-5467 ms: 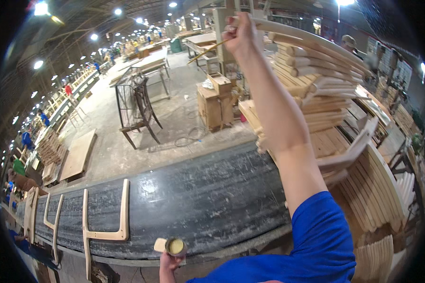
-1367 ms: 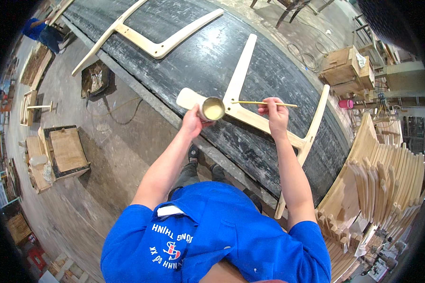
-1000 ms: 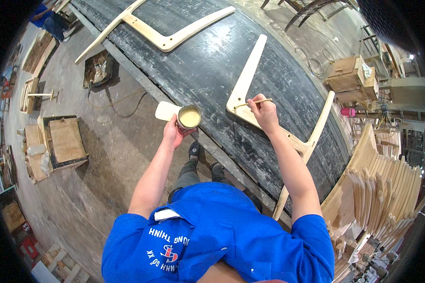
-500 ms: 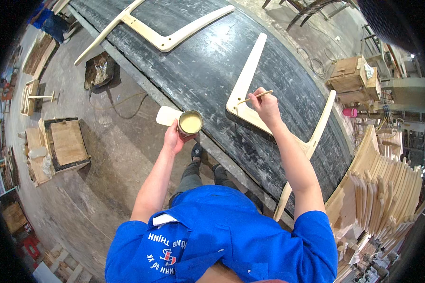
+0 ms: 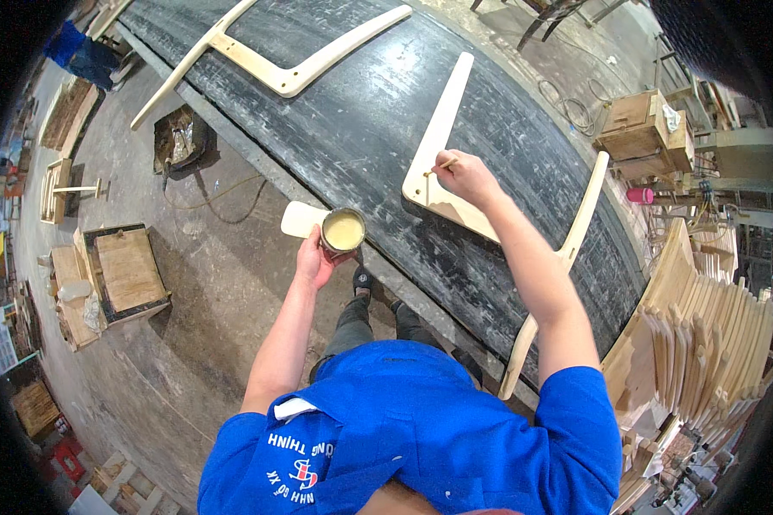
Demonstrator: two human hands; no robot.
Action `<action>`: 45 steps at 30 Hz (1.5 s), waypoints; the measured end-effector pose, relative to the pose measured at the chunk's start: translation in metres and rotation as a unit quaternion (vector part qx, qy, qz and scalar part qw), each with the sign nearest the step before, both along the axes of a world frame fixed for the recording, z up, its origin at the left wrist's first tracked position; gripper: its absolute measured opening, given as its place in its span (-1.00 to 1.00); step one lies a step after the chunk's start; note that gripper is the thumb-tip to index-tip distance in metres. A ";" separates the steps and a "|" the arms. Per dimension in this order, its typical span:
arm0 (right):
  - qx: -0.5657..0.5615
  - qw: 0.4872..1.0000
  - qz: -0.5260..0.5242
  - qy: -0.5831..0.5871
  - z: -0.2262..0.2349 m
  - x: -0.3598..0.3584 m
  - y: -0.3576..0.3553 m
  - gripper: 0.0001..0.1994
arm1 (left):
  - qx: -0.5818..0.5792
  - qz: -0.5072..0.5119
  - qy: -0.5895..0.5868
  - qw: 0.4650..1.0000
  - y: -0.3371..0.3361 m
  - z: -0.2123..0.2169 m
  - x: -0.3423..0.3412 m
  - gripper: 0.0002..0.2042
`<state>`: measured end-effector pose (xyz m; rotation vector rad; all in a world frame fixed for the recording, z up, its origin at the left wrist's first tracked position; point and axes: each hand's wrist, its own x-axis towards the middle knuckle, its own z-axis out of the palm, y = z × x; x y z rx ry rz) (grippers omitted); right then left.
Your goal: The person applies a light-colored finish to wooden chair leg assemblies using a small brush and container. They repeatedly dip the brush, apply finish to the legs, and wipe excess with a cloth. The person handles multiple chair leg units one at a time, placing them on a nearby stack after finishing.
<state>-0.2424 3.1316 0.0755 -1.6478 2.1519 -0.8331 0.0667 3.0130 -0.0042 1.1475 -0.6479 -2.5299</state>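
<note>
My left hand [image 5: 316, 264] is wrapped round a small round can of pale yellow liquid [image 5: 344, 231], out over the table's near edge. A flat whitish piece [image 5: 302, 219] juts out beside the can; whether my fingers hold it too, I cannot tell. In my right hand [image 5: 468, 180] a thin wooden stick [image 5: 447, 164] is pinched. Its lower end is at the corner of a pale wooden chair-side frame [image 5: 442, 116], close to dark holes there. My hand and forearm cover part of that frame, which lies on a black-topped table [image 5: 352, 129].
A second, similar wooden frame [image 5: 249, 60] lies at the table's far left. Wooden boxes [image 5: 129, 270] and a dark pan [image 5: 180, 142] stand on the floor to the left. Stacked wooden parts [image 5: 696, 343] rise at the right. Another person [image 5: 82, 56] is at the far left.
My right hand has moved a little left and up, nearer the frame's corner, and the stick's angle has changed. My left hand holds the can in nearly the same place.
</note>
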 end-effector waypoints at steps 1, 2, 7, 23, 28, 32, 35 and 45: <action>0.008 0.999 0.041 0.000 0.007 -0.001 -0.001 -0.93 | -0.003 0.002 -0.002 1.000 0.002 0.000 0.002 -0.54; 0.017 0.997 0.077 0.004 0.011 -0.007 0.002 -0.95 | -0.005 0.001 0.001 1.000 0.003 0.000 0.000 -0.54; -0.009 0.988 0.145 -0.056 0.036 -0.022 0.022 -0.90 | -0.037 -0.023 -0.006 0.999 0.008 0.007 -0.028 -0.57; -0.260 0.753 -0.330 -0.507 0.010 0.032 0.182 -0.85 | -0.105 -0.209 0.051 0.971 0.113 0.060 -0.170 -0.63; -0.375 0.688 -0.337 -0.521 0.017 0.029 0.237 -0.89 | -0.068 -0.218 0.074 0.971 0.133 0.051 -0.189 -0.62; -0.397 0.697 -0.319 -0.505 0.016 0.027 0.267 -0.93 | -0.051 -0.197 0.068 0.977 0.154 0.038 -0.206 -0.60; -0.424 0.662 -0.314 -0.532 0.003 0.025 0.279 -0.92 | -0.041 -0.229 0.103 0.967 0.168 0.032 -0.217 -0.58; -0.394 0.521 -0.452 -0.608 -0.030 0.018 0.297 -0.84 | -0.042 -0.260 0.070 0.962 0.209 0.026 -0.233 -0.58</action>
